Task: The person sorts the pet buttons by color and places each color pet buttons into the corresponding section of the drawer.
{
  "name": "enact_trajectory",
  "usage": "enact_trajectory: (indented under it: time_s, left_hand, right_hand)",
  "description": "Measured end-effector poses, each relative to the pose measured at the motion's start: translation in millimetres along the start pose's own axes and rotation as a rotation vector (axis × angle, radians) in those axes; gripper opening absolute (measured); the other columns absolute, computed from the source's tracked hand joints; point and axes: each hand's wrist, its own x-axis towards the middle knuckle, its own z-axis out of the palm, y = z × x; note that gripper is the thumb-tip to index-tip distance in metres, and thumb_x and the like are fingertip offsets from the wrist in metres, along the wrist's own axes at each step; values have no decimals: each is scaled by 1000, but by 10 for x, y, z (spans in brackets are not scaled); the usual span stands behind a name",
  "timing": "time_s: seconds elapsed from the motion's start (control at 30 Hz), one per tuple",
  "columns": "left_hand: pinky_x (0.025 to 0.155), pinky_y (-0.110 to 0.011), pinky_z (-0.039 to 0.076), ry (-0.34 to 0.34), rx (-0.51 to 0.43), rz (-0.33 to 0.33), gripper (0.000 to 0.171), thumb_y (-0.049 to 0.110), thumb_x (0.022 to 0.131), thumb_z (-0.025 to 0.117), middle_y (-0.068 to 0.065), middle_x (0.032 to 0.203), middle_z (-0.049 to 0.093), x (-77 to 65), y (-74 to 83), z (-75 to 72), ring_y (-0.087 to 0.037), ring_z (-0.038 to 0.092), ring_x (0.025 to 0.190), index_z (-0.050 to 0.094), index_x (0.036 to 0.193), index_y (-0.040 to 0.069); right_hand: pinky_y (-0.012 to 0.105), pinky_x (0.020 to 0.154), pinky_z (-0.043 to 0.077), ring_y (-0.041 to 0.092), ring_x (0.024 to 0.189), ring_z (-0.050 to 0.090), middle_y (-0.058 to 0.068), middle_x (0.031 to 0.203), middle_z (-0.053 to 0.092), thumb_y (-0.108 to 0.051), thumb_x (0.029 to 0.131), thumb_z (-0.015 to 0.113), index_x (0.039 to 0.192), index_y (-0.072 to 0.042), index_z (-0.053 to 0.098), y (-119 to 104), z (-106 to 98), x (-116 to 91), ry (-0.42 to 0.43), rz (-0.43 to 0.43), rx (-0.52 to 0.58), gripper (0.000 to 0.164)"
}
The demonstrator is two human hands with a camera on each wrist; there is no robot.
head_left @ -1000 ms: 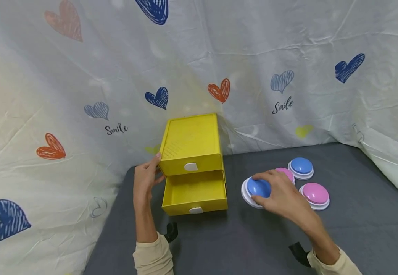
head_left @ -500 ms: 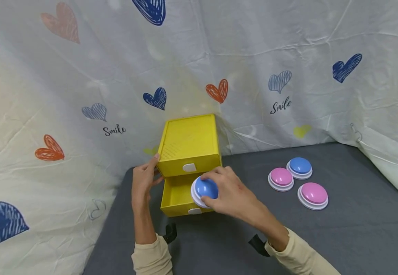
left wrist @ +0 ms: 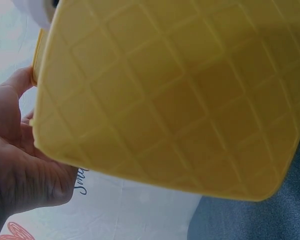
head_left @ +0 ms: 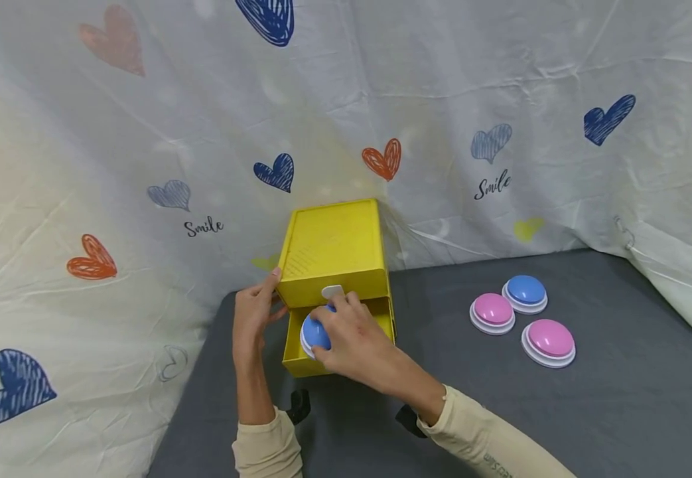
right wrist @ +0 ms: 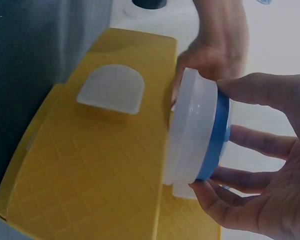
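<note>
A yellow two-drawer box (head_left: 334,239) has its lower drawer (head_left: 298,363) pulled out. My right hand (head_left: 357,342) holds a blue push button (head_left: 316,335) over the left part of this drawer. In the right wrist view, fingertips and thumb grip the blue dome (right wrist: 217,140), and the white base (right wrist: 190,125) faces the drawer, right at the rim of its front. My left hand (head_left: 253,318) grips the left front edge of the box, thumb at its top corner. The left wrist view is mostly filled by the patterned drawer front (left wrist: 170,100), with my hand (left wrist: 30,165) beside it.
On the grey cloth (head_left: 441,372) to the right stand two pink push buttons, one nearer (head_left: 549,338) and one farther (head_left: 492,311), with another blue push button (head_left: 526,292) behind. A white curtain (head_left: 441,99) with printed hearts hangs close behind the box.
My right hand has lifted the blue push button from the cloth and carried it left to the open lower drawer. My left hand has stayed at the box.
</note>
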Motion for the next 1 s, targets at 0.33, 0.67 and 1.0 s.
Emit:
enact_trajectory:
  time_s: [0.33, 0.67, 1.0]
  left_hand:
    - [92, -28, 64, 0, -4, 17, 79, 67, 98, 59, -16, 156, 54, -8, -6, -1, -34, 62, 137, 67, 137, -1]
    - [97, -35, 63, -1, 3, 19, 78, 67, 98, 60, -14, 156, 55, -2, -25, -10, -32, 63, 136, 70, 132, -3]
    - [93, -30, 65, 4, -14, 20, 77, 67, 97, 61, -12, 156, 55, -13, -14, -25, -33, 62, 137, 73, 124, -4]
  right_hand:
    - [29, 79, 50, 20, 91, 55, 2, 87, 69, -37, 92, 80, 102, -12, 77, -16, 109, 164, 44, -97, -111, 26]
    - [24, 55, 38, 16, 72, 48, -2, 64, 51, -35, 94, 77, 79, -14, 67, -25, 128, 391, -125, 12, -43, 28]
    - [25, 72, 44, 11, 57, 37, -5, 58, 38, -29, 95, 80, 66, -17, 51, -54, 366, 408, -150, -16, -30, 42]
